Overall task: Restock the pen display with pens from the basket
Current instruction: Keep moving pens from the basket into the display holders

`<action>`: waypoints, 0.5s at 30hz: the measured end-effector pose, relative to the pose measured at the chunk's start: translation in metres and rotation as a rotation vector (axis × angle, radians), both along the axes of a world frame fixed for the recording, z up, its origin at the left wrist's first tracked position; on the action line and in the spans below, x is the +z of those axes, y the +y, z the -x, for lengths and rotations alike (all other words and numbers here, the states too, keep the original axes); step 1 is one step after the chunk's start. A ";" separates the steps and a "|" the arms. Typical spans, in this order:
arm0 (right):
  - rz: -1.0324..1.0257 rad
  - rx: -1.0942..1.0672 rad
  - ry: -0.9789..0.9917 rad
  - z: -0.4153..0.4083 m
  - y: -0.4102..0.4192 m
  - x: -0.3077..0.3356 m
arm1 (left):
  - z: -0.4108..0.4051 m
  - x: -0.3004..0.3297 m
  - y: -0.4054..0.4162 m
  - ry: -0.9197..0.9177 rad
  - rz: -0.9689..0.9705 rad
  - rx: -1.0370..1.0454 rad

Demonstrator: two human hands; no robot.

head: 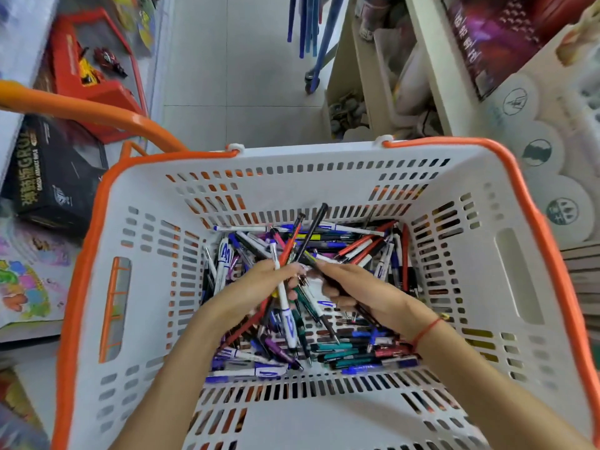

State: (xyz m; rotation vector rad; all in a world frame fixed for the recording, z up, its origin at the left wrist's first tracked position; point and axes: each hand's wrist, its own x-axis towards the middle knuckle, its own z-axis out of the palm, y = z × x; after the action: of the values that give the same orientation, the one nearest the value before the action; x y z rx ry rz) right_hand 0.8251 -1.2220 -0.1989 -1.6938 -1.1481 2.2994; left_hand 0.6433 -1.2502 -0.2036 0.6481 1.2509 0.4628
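Seen from above, a person reaches both arms down into a white plastic shopping basket (pixel 454 254) with slotted walls and an orange rim. The floor of the basket is covered with a loose heap of pens (pixel 357 352) in blue, red, black, teal, purple and white, lying crossed in every direction.

The left hand (pixel 256 287) is curled around a small bunch of pens (pixel 293 241), among them a red one, a black one and a white one with a blue cap; their ends fan out above and below the fist. The right hand (pixel 350 287) sits just beside it, fingers curled, pinching what looks like a dark pen whose tip points toward the bunch. A thin red string circles the right wrist.

Around the basket are a pale tiled floor, a red toy box (pixel 94 79) and a black box (pixel 55 177) at the left, and white shelving (pixel 454 76) at the right. The pen display itself cannot be made out in this view.

The step in hand appears to be gathering: the right hand picks pens and feeds them into the left hand's bunch. The next move probably calls for squaring the bunch so the pens lie parallel, then lifting it clear of the heap without snagging loose pens.
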 end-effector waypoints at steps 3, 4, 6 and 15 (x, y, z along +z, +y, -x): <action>-0.007 0.004 0.031 -0.016 0.000 0.011 | -0.004 0.008 0.000 -0.396 0.218 0.159; -0.021 0.005 0.027 -0.018 0.000 0.015 | -0.003 0.007 0.000 -0.477 0.250 0.178; -0.043 0.000 -0.003 -0.020 0.001 0.022 | -0.002 0.007 0.000 -0.549 0.298 0.199; -0.128 -0.148 -0.092 -0.010 -0.003 0.018 | 0.004 0.011 -0.009 -0.689 0.372 -0.030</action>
State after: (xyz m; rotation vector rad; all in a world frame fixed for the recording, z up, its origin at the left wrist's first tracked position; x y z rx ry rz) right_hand 0.8355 -1.2253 -0.1804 -1.7887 -1.1178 2.0369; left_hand 0.6388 -1.2588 -0.1922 0.1569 0.6409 0.3687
